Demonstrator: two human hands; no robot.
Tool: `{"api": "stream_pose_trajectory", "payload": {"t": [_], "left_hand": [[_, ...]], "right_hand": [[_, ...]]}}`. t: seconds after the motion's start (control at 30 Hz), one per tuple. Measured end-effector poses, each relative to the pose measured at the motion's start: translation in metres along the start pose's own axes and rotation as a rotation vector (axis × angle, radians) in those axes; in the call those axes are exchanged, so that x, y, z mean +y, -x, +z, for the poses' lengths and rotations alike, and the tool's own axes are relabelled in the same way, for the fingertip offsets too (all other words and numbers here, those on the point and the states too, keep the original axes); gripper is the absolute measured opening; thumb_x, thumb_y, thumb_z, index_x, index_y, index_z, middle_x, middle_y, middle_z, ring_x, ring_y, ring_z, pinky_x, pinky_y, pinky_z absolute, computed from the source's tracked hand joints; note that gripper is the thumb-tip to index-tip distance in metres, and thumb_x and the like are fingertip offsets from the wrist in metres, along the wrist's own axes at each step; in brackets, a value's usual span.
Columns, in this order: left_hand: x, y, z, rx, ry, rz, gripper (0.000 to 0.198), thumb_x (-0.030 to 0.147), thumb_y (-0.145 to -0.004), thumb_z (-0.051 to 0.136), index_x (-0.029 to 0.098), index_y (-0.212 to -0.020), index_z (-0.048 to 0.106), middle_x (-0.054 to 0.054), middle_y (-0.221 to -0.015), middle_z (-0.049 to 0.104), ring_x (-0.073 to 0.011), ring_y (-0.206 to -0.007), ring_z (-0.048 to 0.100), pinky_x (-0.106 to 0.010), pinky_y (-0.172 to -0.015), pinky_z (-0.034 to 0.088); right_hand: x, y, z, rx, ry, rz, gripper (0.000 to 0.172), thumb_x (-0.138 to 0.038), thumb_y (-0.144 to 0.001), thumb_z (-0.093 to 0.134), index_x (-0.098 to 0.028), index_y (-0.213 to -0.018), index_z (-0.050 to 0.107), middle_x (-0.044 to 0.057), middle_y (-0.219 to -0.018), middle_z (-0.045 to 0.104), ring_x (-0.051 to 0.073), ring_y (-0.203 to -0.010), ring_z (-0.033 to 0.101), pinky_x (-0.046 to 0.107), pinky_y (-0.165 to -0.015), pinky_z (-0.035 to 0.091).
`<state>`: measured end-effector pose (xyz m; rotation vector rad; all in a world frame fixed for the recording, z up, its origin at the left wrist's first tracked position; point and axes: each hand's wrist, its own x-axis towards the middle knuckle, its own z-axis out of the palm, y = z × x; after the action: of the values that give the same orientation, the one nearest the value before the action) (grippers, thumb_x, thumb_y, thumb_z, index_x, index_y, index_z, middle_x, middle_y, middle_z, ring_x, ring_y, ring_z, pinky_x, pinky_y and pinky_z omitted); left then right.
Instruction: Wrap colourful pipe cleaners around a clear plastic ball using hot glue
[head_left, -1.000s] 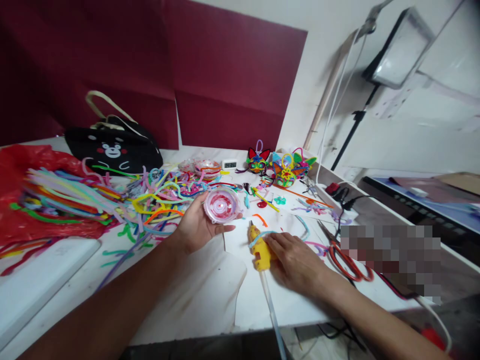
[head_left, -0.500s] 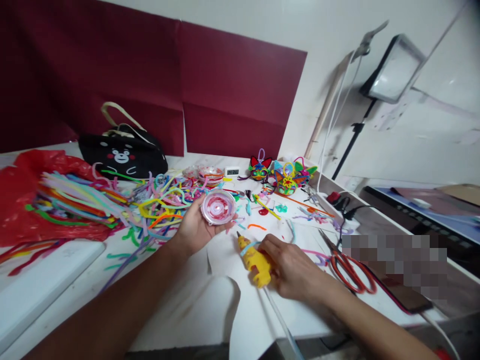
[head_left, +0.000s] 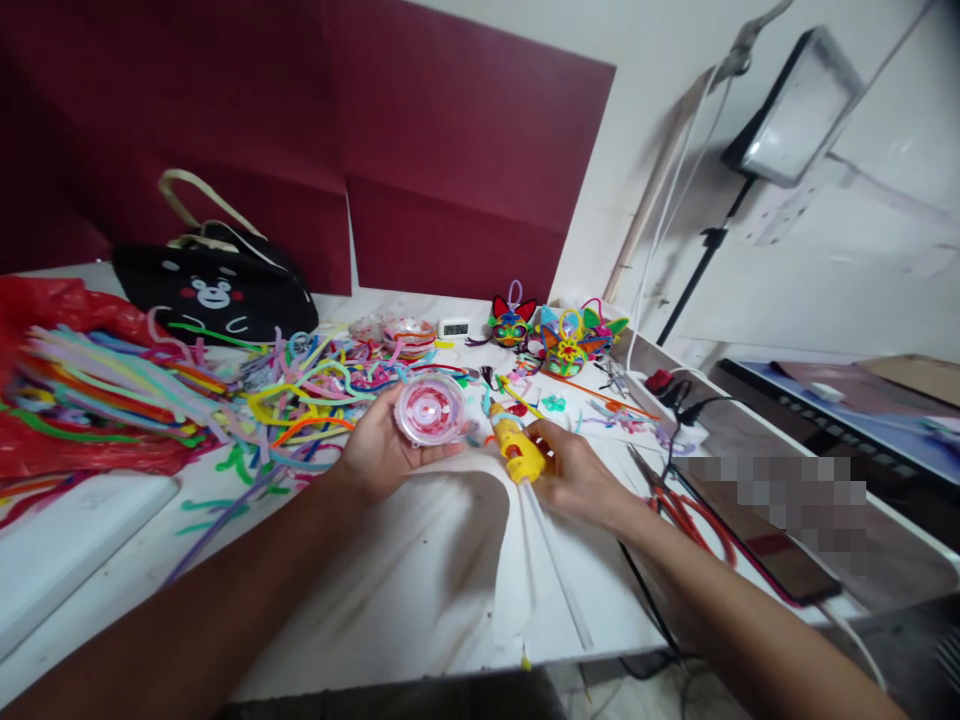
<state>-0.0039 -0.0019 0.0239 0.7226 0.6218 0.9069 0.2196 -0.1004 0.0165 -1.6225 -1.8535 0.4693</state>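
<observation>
Glue gun (head_left: 520,455) held well inside table's front edge (head_left: 375,674).

Front free; glue gun (head_left: 519,452) (mid-table) obstructs.

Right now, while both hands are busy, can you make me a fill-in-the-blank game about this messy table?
1. The left hand holds a round clear container, and the right hand holds a yellow ____.
2. The bag with a bear face is mostly the color ____.
3. The plastic bag around the fuzzy sticks is the color ____.
4. In the picture, the phone lies to the ____ of the scissors.

Missing words: glue gun; black; red; right.
</observation>
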Motion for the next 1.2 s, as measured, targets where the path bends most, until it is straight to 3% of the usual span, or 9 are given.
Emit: {"api": "stream_pose_trajectory", "payload": {"t": [0.13,0.23,0.43,0.6,0.7,0.83,0.97,1.2], "left_hand": [[0.001,0.001,0.000,0.021,0.011,0.084,0.044,0.042,-0.097,0.039,0.014,-0.119,0.064,-0.013,-0.107,0.075,-0.0287,-0.088,0.073,-0.048,-0.074,0.063],[-0.004,0.002,0.002,0.015,-0.042,0.006,0.040,0.042,-0.095,0.042,0.015,-0.108,0.069,-0.011,-0.103,0.075,-0.0312,-0.088,0.073,-0.049,-0.069,0.063],[-0.018,-0.003,0.003,0.000,-0.098,-0.084,0.045,0.043,-0.096,0.038,0.012,-0.107,0.070,-0.015,-0.102,0.076,-0.0348,-0.088,0.073,-0.051,-0.070,0.062],[-0.025,-0.005,0.000,-0.065,-0.154,-0.118,0.038,0.040,-0.092,0.048,0.011,-0.105,0.068,-0.017,-0.108,0.073,-0.0334,-0.091,0.072,-0.050,-0.076,0.062],[-0.029,-0.005,-0.003,-0.111,-0.205,-0.042,0.028,0.036,-0.084,0.063,0.019,-0.105,0.064,-0.010,-0.108,0.071,-0.0304,-0.090,0.071,-0.048,-0.073,0.062],[-0.032,-0.005,-0.006,-0.118,-0.342,0.070,0.048,0.036,-0.070,0.078,0.024,-0.112,0.059,-0.006,-0.109,0.067,-0.0262,-0.090,0.069,-0.041,-0.074,0.060],[-0.031,-0.007,-0.008,-0.045,-0.541,0.194,0.060,0.042,-0.068,0.080,0.024,-0.119,0.056,-0.004,-0.097,0.069,-0.0204,-0.081,0.067,-0.026,-0.065,0.052],[-0.030,-0.013,-0.014,-0.020,-0.610,0.262,0.059,0.040,-0.065,0.082,0.025,-0.117,0.059,-0.003,-0.093,0.072,-0.0220,-0.077,0.068,-0.023,-0.056,0.048]], "right_hand": [[0.003,0.001,0.009,-0.011,0.013,0.056,0.029,-0.031,-0.072,0.065,-0.019,-0.096,0.054,0.002,-0.081,0.061,0.015,-0.064,0.053,0.025,-0.056,0.035],[0.006,-0.001,0.010,-0.008,-0.045,0.085,0.028,-0.029,-0.069,0.064,-0.019,-0.094,0.055,0.001,-0.080,0.060,0.014,-0.065,0.052,0.025,-0.057,0.036],[0.017,-0.013,-0.002,-0.005,-0.469,0.204,0.025,-0.027,-0.059,0.064,-0.020,-0.081,0.054,-0.006,-0.063,0.053,0.011,-0.055,0.046,0.023,-0.051,0.035],[0.020,-0.026,-0.010,-0.010,-0.773,0.211,0.027,-0.025,-0.059,0.066,-0.020,-0.085,0.057,-0.003,-0.069,0.059,0.011,-0.054,0.049,0.024,-0.051,0.037],[0.023,-0.031,-0.009,-0.019,-0.893,0.193,0.026,-0.030,-0.063,0.063,-0.018,-0.086,0.060,0.000,-0.072,0.061,0.014,-0.060,0.053,0.025,-0.053,0.039],[0.022,-0.027,-0.011,-0.047,-0.972,0.151,0.023,-0.033,-0.068,0.059,-0.017,-0.084,0.061,0.001,-0.069,0.060,0.015,-0.059,0.053,0.027,-0.054,0.038],[0.017,-0.013,-0.016,-0.083,-0.979,0.085,0.022,-0.033,-0.070,0.058,-0.017,-0.084,0.062,0.002,-0.067,0.060,0.016,-0.059,0.052,0.030,-0.057,0.040],[0.029,-0.011,-0.012,-0.094,-0.973,0.077,0.027,-0.031,-0.072,0.058,-0.017,-0.094,0.064,0.001,-0.064,0.059,0.015,-0.057,0.050,0.028,-0.054,0.035]]}}
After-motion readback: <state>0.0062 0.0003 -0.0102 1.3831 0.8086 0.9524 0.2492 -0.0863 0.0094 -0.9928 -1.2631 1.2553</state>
